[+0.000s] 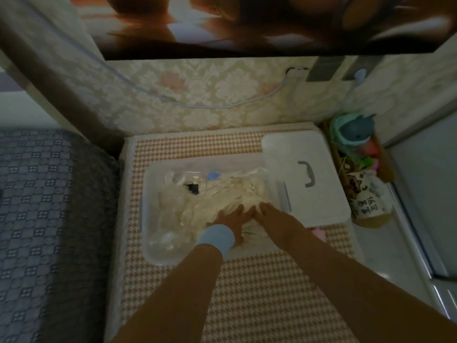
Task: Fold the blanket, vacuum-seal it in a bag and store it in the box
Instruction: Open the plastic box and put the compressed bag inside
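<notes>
On the orange-and-white houndstooth cloth (247, 293), the last step, storing, is judged to be in hand. The left hand (232, 219), marked by a light-blue wristband (217, 237), and the right hand (269, 214) are laid side by side on the near right part of the clear plastic vacuum bag (178, 209). The fingers are held straight and fairly close together, pressing flat rather than gripping. The thumbs cannot be made out. The bag lies inside the white translucent plastic box (148, 189) and fills most of it. The cream blanket (237, 191) within is seen crumpled and tightly wrinkled, as though the air has been drawn out, and a small blue valve (214, 175) shows toward the far side. Next, the bag would probably need to be pushed down below the rim. The white flat lid with a grey handle (321, 194), lying just right of the box, would then be fitted.
</notes>
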Tool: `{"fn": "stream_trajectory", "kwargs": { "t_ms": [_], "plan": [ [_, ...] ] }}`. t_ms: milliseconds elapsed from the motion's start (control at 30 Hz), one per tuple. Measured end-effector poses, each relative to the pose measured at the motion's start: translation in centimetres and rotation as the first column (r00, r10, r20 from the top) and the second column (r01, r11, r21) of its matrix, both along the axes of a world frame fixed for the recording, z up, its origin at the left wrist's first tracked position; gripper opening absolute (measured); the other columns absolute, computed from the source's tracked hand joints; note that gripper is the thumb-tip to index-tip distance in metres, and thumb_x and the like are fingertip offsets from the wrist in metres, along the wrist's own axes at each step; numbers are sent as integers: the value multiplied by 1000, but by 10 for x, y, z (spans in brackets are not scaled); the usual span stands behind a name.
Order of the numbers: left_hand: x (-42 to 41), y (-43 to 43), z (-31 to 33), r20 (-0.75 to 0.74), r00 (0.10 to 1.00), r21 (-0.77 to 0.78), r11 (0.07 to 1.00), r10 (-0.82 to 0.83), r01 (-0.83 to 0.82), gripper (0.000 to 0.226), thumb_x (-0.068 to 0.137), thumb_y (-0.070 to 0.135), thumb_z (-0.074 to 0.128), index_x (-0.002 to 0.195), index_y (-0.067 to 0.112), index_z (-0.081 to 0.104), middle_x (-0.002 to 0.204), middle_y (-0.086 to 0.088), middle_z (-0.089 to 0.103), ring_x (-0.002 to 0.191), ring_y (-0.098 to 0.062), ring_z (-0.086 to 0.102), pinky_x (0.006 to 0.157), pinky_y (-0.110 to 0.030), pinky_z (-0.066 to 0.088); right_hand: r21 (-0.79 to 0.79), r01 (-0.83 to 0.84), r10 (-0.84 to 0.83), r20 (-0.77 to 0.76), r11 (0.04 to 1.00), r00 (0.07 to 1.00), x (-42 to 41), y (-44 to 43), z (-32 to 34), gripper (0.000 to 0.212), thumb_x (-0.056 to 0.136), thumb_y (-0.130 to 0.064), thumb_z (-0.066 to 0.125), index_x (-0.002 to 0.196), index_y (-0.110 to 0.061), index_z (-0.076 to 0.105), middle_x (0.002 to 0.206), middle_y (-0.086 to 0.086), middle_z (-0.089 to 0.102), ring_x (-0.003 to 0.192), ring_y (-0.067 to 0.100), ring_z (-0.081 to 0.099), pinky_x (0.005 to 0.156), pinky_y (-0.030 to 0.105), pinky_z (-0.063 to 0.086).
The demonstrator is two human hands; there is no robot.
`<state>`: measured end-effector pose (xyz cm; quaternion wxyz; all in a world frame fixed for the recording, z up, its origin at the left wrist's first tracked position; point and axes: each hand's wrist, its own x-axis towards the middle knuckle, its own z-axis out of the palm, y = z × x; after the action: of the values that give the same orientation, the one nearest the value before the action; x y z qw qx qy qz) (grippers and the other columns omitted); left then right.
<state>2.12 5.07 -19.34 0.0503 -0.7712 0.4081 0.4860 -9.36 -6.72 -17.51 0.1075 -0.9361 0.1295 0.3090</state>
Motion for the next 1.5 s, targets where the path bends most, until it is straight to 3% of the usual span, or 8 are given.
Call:
{"fn": "stream_trajectory", "kwargs": {
  "t_ms": [467, 600, 700, 833, 1033, 1133, 1267, 1500],
  "plan": [
    [-8, -33, -54, 112, 994, 130, 991, -9, -6, 107, 87, 41, 63, 143, 40, -29, 155, 6, -28, 142, -49, -8, 111, -64, 19, -71, 82, -89, -96, 994, 991, 49, -17, -54, 39, 106, -14, 35, 141, -10, 53, 144, 11, 50, 131, 27, 50, 105, 38, 44],
    [4, -15, -25, 108, 992, 60, 996, -66, 60, 87, 92, 45, 52, 150, 36, -12, 159, 4, -17, 146, -39, -2, 115, -54, 18, -57, 25, -34, -165, 998, 986, 48, -13, -40, 45, 101, -20, 48, 145, -12, 46, 149, 10, 44, 136, 25, 45, 110, 36, 40],
    [43, 6, 12, 367, 927, -15, 996, -74, 86, 63, 98, 43, 37, 153, 28, 10, 161, -2, 6, 146, -29, 13, 115, -44, 19, -96, 1, -22, -221, 995, 975, 65, -5, -17, 59, 92, -38, 54, 146, -16, 44, 149, 10, 43, 135, 28, 45, 111, 43, 40],
    [94, 44, 34, 651, 754, 196, 979, -90, -53, 91, 86, 61, 48, 152, 12, 8, 159, -18, -4, 146, -37, -1, 117, -47, 7, 44, 7, -7, -4, 999, 1000, 96, 8, -3, 96, 89, -43, 63, 159, -24, 1, 166, 11, -6, 153, 31, 2, 122, 47, 16],
    [112, 68, -1, 442, 895, 239, 970, -66, -47, 108, 79, 73, 51, 153, 18, -5, 161, -7, -3, 146, -33, 8, 119, -45, 14, 109, 51, -34, -156, 993, 987, 122, 2, -44, 140, 64, -66, 80, 151, -38, -26, 158, -6, -36, 150, 24, -23, 122, 57, 4],
    [120, 52, -29, 224, 973, 264, 957, 59, -119, 89, 86, 53, 61, 153, 21, 12, 157, -8, 22, 140, -32, 30, 110, -44, 30, 94, 29, -6, -241, 995, 971, 135, -9, -59, 150, 50, -77, 80, 153, -37, -22, 158, -11, -35, 152, 23, -17, 121, 58, 11],
    [135, 41, -62, 168, 982, 411, 912, -92, 15, 58, 96, 28, 55, 148, 16, 33, 152, -7, 34, 136, -30, 35, 107, -43, 33, 61, -22, 42, -349, 998, 936, 156, -10, -67, 154, 44, -81, 79, 154, -35, -18, 158, -10, -36, 153, 23, -9, 120, 56, 19],
    [127, 34, -29, 209, 978, 141, 989, 4, -34, 70, 88, 47, 59, 149, 27, 30, 151, -3, 34, 135, -30, 38, 109, -41, 35, -13, -34, 28, -323, 999, 946, 148, 0, -64, 162, 37, -83, 79, 154, -32, -20, 160, -5, -31, 153, 28, -7, 120, 60, 16]
  ]
}}
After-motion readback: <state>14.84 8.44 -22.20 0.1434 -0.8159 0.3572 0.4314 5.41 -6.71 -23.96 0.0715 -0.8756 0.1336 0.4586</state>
